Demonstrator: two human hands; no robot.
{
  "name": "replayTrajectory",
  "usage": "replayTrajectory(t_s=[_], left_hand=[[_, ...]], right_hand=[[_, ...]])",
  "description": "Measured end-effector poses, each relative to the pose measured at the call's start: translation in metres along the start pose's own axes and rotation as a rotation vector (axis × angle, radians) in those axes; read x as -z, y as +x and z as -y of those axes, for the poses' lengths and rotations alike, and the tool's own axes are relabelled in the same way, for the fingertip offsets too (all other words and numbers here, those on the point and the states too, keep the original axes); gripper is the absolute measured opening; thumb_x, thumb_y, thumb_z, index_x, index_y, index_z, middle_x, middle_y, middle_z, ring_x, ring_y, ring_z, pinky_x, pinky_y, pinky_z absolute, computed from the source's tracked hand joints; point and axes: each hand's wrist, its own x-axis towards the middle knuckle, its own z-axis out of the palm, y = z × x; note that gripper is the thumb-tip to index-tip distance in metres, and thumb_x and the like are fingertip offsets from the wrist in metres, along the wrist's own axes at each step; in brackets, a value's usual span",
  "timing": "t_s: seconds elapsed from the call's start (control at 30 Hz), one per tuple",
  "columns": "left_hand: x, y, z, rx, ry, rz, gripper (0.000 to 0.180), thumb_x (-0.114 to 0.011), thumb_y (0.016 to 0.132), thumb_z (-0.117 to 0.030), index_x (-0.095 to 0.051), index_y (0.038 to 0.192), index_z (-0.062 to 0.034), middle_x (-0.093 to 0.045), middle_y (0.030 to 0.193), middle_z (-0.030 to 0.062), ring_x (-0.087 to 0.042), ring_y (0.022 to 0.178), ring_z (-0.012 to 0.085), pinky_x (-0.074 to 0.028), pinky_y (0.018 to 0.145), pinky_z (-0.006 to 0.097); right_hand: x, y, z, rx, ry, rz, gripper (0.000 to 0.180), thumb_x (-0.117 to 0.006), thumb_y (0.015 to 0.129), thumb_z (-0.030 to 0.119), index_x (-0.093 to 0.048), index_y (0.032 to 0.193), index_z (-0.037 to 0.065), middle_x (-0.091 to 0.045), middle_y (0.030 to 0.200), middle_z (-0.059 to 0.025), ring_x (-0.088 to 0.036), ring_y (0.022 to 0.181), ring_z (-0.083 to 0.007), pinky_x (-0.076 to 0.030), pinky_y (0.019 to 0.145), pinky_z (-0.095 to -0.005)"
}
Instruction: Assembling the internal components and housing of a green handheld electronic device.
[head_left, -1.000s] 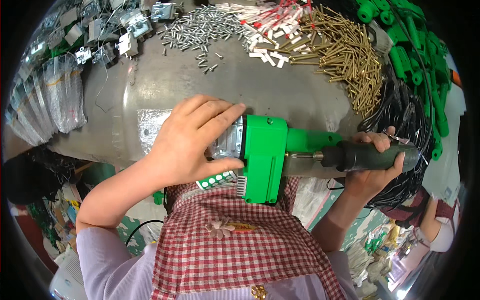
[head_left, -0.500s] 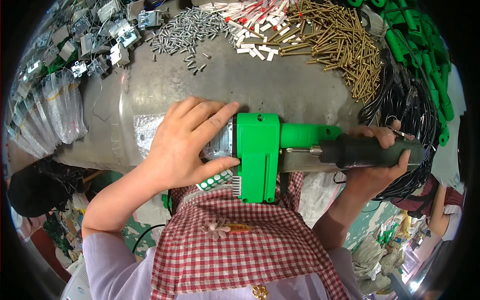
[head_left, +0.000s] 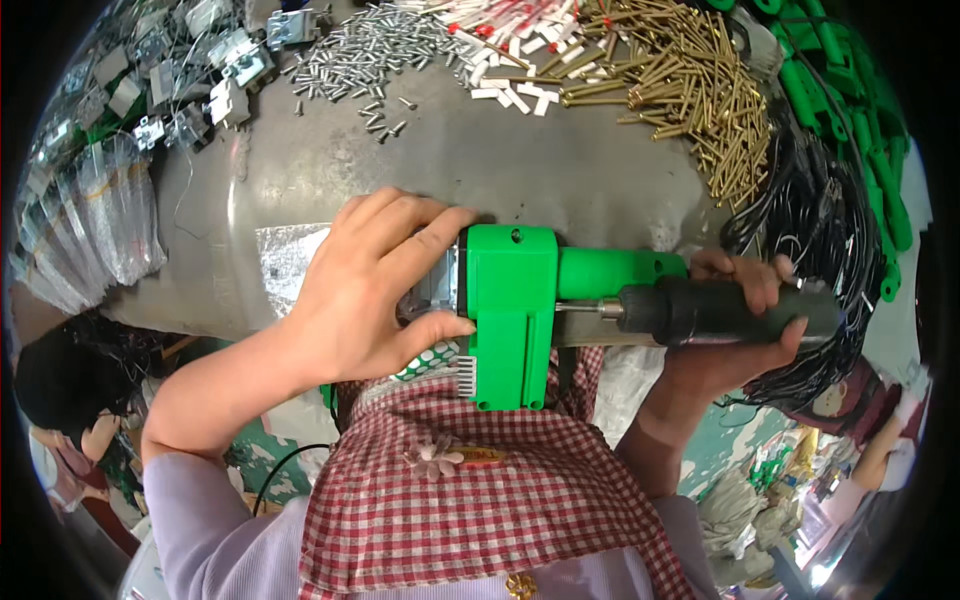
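Note:
A green plastic tool housing with a tubular handle pointing right lies across the near edge of the worktable. My left hand clasps its left end, fingers on the far side and thumb on the near side, partly covering a silvery metal part. Black comb-like teeth or slots sit at the housing's lower left. In my right hand is a black electric screwdriver, held level below the handle. Its bit reaches the housing's right side; the screw there is hidden from view.
Loose silver screws, white sleeves and long brass screws lie along the far side. Metal assemblies and plastic bags are at left. Black cables and green housings crowd the right.
The screwdriver has moved left, and its bit, earlier with its tip showing beside the housing, now runs into the housing's side. My left hand keeps its hold.

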Motion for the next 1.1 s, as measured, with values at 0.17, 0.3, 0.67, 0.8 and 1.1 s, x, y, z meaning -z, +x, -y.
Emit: replayTrajectory(t_s=[0.17,0.3,0.67,0.8,1.1], left_hand=[[-0.004,-0.002,0.003,-0.051,-0.029,0.004,0.072,-0.072,0.069,-0.043,-0.052,0.120,0.0031,-0.056,0.106,0.0171,-0.054,0.094,0.0337,-0.041,0.084,0.043],[-0.004,-0.003,0.001,-0.030,-0.046,0.004,0.073,-0.073,0.066,-0.039,-0.051,0.120,0.0034,-0.054,0.107,0.0160,-0.053,0.095,0.0329,-0.040,0.084,0.043],[-0.009,0.000,0.003,-0.022,-0.057,-0.028,0.070,-0.072,0.067,-0.040,-0.051,0.119,0.0026,-0.053,0.105,0.0158,-0.052,0.094,0.0327,-0.040,0.083,0.043],[-0.004,0.005,-0.004,0.004,-0.070,-0.007,0.068,-0.071,0.068,-0.042,-0.052,0.118,0.0003,-0.054,0.106,0.0163,-0.051,0.097,0.0349,-0.040,0.086,0.043],[0.008,-0.004,-0.010,0.007,0.015,0.019,0.077,-0.080,0.058,-0.024,-0.048,0.124,-0.0026,-0.052,0.111,0.0142,-0.050,0.103,0.0338,-0.041,0.091,0.042]], right_hand=[[0.004,-0.005,-0.004,0.048,0.096,-0.015,0.039,-0.062,0.080,0.030,-0.045,0.110,0.010,-0.045,0.078,0.0044,-0.047,0.070,-0.0065,-0.033,0.095,-0.0357],[0.007,-0.003,-0.004,0.063,0.107,0.000,0.037,-0.061,0.080,0.028,-0.046,0.107,0.008,-0.045,0.075,0.0038,-0.048,0.068,-0.0074,-0.028,0.102,-0.0380],[0.009,0.003,-0.005,0.098,0.170,0.027,0.037,-0.062,0.082,0.026,-0.046,0.108,0.006,-0.045,0.073,0.0038,-0.049,0.066,-0.0076,-0.024,0.107,-0.0386],[0.003,-0.003,-0.002,0.157,0.144,0.031,0.039,-0.061,0.082,0.031,-0.046,0.108,0.006,-0.044,0.073,0.0039,-0.049,0.067,-0.0076,-0.030,0.104,-0.0390],[-0.011,0.056,0.087,0.039,-0.664,-0.026,0.063,-0.048,0.090,0.059,-0.049,0.110,-0.001,-0.058,0.079,-0.0113,-0.054,0.059,-0.0205,-0.047,0.058,-0.0348]])
